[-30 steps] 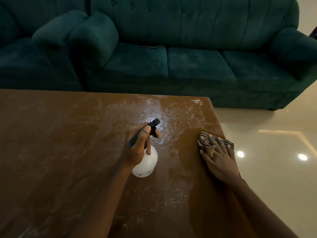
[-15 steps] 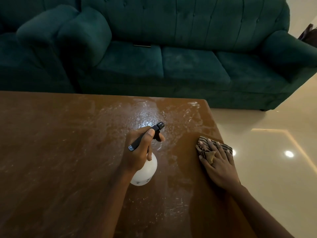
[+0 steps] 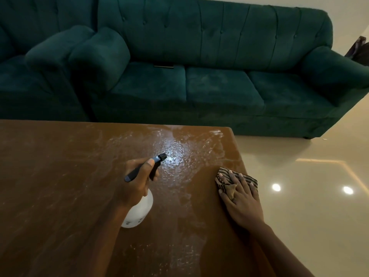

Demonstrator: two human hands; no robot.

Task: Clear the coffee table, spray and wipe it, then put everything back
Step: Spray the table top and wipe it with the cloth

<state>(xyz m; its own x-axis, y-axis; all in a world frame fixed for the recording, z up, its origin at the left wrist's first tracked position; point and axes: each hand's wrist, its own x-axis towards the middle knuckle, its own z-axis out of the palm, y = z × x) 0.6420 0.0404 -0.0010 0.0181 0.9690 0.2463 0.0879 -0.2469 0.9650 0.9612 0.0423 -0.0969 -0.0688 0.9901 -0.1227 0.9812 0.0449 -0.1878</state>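
Note:
The brown coffee table (image 3: 60, 186) fills the lower left, its far right part wet with droplets and streaks. My left hand (image 3: 135, 182) grips a white spray bottle (image 3: 139, 210) with a black trigger head, held above the table with its nozzle aimed at the wet patch. My right hand (image 3: 239, 196) lies flat, fingers spread, pressing a striped brown cloth (image 3: 223, 176) against the tabletop near the right edge. Most of the cloth is hidden under the fingers.
A dark green tufted sofa (image 3: 219, 86) stands just behind the table, with a second green seat (image 3: 30, 86) at the left. A thin dark flat object (image 3: 163, 66) lies at the back of the sofa cushion. Glossy beige floor (image 3: 309, 196) lies to the right.
The view has tilted up a little, showing more of the sofa. The spray bottle and my left hand shifted slightly; my right hand stays on the cloth in the same spot.

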